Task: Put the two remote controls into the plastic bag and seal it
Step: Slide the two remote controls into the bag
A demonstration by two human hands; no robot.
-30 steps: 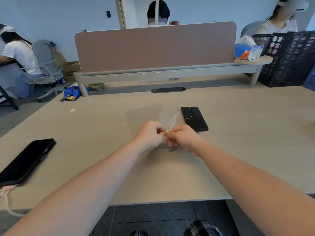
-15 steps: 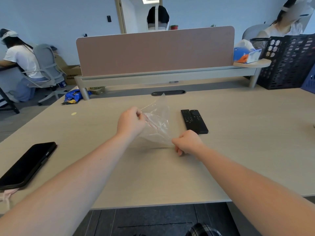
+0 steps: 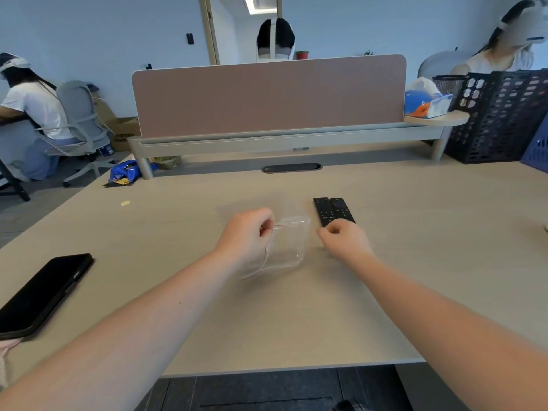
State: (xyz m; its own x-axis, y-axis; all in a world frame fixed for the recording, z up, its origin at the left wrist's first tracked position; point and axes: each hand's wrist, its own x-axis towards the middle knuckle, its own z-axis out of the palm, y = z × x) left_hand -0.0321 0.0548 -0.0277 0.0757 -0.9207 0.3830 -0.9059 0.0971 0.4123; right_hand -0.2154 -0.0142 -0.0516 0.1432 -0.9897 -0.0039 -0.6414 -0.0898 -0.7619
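On the desk [image 3: 415, 262], the plastic bag [image 3: 289, 241] lies left of two side-by-side remote controls [image 3: 332, 211].

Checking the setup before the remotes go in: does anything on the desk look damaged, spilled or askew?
Nothing stands out. The two black remote controls lie side by side, the clear plastic bag hangs intact from the left hand, and the desk shows no spills.

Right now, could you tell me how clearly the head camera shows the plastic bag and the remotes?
Head view: the clear plastic bag nearly vanishes against the table, traced only by glints and its red seal line; the two remote controls read sharp and dark; wide-angle distortion bows the desk edges.
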